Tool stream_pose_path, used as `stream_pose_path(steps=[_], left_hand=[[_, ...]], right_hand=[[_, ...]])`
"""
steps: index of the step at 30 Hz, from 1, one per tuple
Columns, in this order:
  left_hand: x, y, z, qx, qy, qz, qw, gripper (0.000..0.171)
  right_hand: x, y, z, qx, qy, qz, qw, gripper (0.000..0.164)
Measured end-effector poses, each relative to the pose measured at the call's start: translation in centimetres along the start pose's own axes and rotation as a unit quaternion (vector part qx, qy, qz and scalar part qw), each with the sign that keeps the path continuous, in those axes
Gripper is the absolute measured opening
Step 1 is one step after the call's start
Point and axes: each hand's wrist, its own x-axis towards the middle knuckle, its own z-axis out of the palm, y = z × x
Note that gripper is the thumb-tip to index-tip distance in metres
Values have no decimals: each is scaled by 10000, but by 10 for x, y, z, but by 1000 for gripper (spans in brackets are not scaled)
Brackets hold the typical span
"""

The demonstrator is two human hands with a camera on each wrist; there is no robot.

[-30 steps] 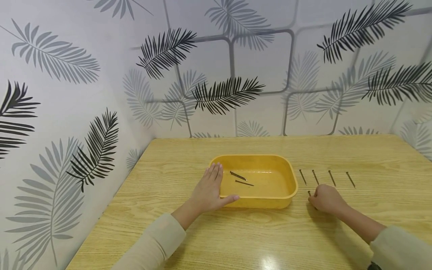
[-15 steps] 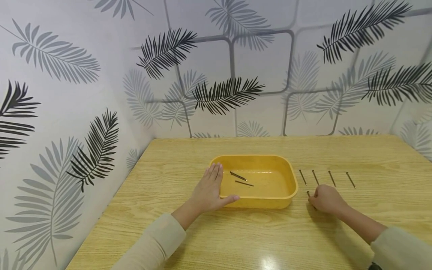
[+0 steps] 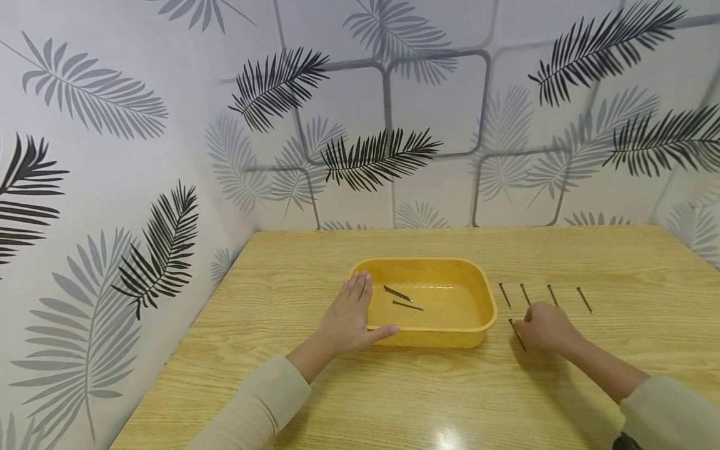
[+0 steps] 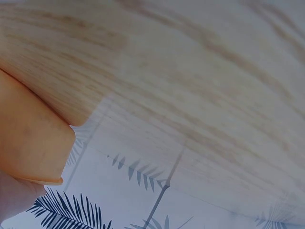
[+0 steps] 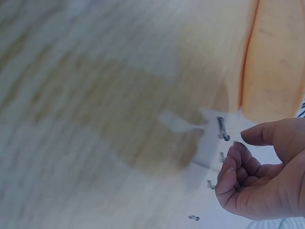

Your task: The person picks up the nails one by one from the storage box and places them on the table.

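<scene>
Fingers of right hand (image 3: pixel 544 327) loosely curled, thumb apart, gripping nothing; dark slim metal nail (image 3: pixel 517 335) just beside, on pale wooden desk (image 3: pixel 405 394), lower right; contact hard to judge. Left hand (image 3: pixel 347 319), straight-fingered, on oblong yellow plastic tray (image 3: pixel 430 339), mid-frame, presumably steadying it. Four similar nails (image 3: pixel 585 300), right, likely spaced for order.

tray (image 3: pixel 439 339): smooth plastic | nails (image 3: pixel 585 300): dull metal | table (image 3: pixel 292 269): wood-grained, glossy (light glares off it) | sleeves (image 3: pixel 259 400): matt cloth

The head view faces forward and down; nearer wrist views share the tray (image 3: pixel 439 314).
</scene>
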Motion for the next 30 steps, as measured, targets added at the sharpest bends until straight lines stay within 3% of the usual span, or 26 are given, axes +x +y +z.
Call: stream_pose_path(steps=[10, 19, 30], left_hand=[[1, 0, -1, 28, -1, 13, 10000, 121], [1, 0, 1, 110, 11, 30, 9999, 118], [1, 0, 1, 197, 28, 11, 9998, 117]], right_hand=[[8, -14, -13, 378, 294, -235, 9986, 39], [19, -33, -19, 430, 575, -515, 9961, 22], [32, -67, -18, 638, 608, -1020, 9909, 14]])
